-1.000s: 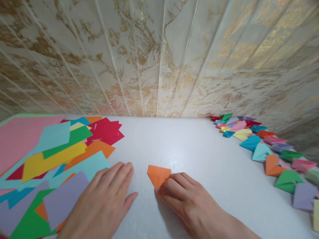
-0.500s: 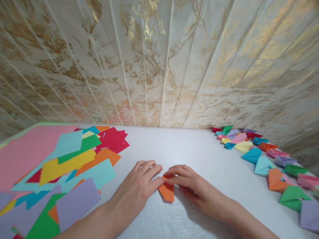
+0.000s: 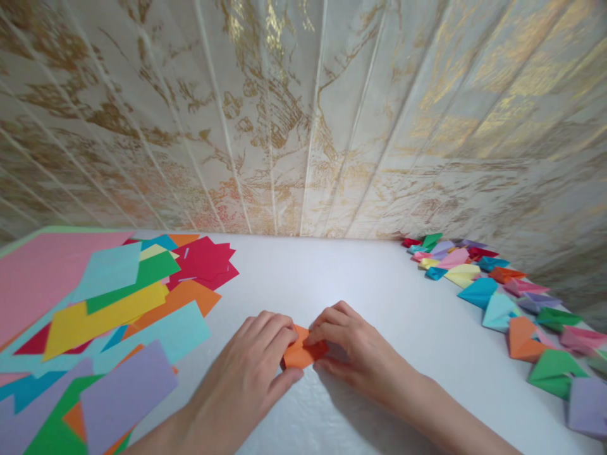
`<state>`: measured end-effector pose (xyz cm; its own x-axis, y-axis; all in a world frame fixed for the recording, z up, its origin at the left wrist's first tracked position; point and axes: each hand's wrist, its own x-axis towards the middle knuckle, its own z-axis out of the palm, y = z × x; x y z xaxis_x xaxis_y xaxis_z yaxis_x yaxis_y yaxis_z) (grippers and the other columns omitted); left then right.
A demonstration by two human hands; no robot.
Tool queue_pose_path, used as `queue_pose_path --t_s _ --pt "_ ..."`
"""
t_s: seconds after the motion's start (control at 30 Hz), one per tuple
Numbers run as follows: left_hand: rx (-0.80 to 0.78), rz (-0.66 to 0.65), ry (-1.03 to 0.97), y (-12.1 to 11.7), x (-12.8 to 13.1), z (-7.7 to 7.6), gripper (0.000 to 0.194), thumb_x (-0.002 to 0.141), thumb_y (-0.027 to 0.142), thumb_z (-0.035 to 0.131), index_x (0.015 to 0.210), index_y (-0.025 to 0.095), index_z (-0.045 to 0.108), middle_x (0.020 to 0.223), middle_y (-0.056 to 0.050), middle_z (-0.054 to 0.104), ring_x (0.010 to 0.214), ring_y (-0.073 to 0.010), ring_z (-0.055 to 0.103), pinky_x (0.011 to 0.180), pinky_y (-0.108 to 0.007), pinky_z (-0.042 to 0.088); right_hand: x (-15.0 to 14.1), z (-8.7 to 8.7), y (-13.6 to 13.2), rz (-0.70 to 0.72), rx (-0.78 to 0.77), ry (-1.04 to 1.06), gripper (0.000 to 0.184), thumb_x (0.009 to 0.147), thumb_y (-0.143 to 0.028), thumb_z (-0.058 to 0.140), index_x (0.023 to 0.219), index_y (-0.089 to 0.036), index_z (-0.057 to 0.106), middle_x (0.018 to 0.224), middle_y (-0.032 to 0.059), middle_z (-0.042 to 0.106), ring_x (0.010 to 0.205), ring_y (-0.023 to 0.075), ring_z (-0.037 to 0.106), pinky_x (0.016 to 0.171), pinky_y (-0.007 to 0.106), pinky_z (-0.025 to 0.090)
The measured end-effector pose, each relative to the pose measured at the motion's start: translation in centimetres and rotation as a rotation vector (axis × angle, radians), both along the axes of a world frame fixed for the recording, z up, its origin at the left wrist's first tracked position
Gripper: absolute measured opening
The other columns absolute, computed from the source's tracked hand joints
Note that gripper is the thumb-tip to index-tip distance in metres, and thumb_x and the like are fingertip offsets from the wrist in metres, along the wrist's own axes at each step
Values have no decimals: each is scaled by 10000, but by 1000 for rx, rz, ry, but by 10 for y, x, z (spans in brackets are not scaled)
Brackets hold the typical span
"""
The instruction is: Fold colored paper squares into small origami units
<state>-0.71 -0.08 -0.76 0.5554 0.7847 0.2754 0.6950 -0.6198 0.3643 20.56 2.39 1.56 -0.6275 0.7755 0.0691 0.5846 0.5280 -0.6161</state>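
A small piece of folded orange paper lies at the front middle of the white table, between my two hands. My left hand grips its left end, with the fingers bent over the upper edge and the thumb along the near side. From the other side, my right hand pinches the right end between thumb and fingers. Part of the paper is hidden under the fingertips, so the exact fold cannot be made out.
Loose sheets of coloured paper, among them a lilac sheet and a pink sheet, overlap on the left. Folded paper shapes, such as a green one, line the table's right side. A gold-patterned curtain hangs behind the white table.
The orange paper has turned from pointing toward me to lying crosswise and shows more of its surface. My left hand has moved slightly left, with its thumb now lower.
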Motion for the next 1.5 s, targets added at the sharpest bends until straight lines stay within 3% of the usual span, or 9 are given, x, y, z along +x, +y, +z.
queue_pose_path --t_s 0.13,0.37,0.53,0.63,0.8,1.03,1.17,1.33,1.5 --pt "116 -25 29 -2 -1 3 294 821 124 726 1079 157 591 1088 -82 654 966 -293 586 829 -471 500 2 0 -1 -10 -41 40 304 774 -1 742 1008 -192 703 1004 40 674 948 214 534 877 366 464" --pt "67 -48 94 -5 2 4 169 882 100 644 1036 157 603 1043 -83 661 916 -291 601 787 -488 528 1 -4 -5 -34 -26 60 313 770 29 695 983 -200 679 975 33 667 921 214 532 856 379 459" --pt "29 -31 58 -7 3 0 427 812 214 784 1176 140 573 1138 -109 645 996 -313 594 852 -506 531 -3 -9 -7 -82 -1 85 282 782 12 694 951 -213 679 1025 37 635 956 215 537 868 377 470" --pt "-9 -5 70 -5 4 1 320 856 166 728 1142 146 586 1118 -104 643 988 -305 600 851 -506 536 -5 -11 -8 -79 24 110 274 794 4 698 963 -211 684 1106 50 624 1009 222 539 897 380 471" --pt "7 -32 83 -3 4 4 146 913 92 608 1048 147 617 1063 -96 656 938 -296 615 801 -501 550 -5 -11 -8 -47 61 105 234 846 -50 682 1023 -203 695 1052 60 650 965 224 544 871 389 481" --pt "-34 -7 34 -5 3 3 326 822 135 746 1116 156 608 1140 -99 646 1001 -296 609 860 -483 552 5 -4 -2 68 2 99 355 867 -73 687 1178 -244 697 1127 61 647 1023 220 540 928 390 480" --pt "-67 -8 58 -2 3 4 199 874 109 667 1059 167 622 1092 -78 652 993 -272 613 880 -462 551 7 -6 1 71 19 97 346 869 -93 702 1176 -253 709 1112 54 646 1025 215 538 928 380 480" --pt "3 -17 9 -1 2 3 137 973 146 523 1038 201 631 1039 -52 660 954 -223 623 856 -379 555 2 -9 -5 38 75 65 322 840 -190 762 1155 -240 718 1099 66 661 999 238 544 897 411 489" --pt "-7 -41 30 0 2 3 144 952 94 538 1036 162 634 1049 -76 655 939 -249 608 832 -430 557 -2 -11 -8 -17 113 91 231 874 -171 712 1099 -223 731 1068 72 678 963 236 559 856 405 500"
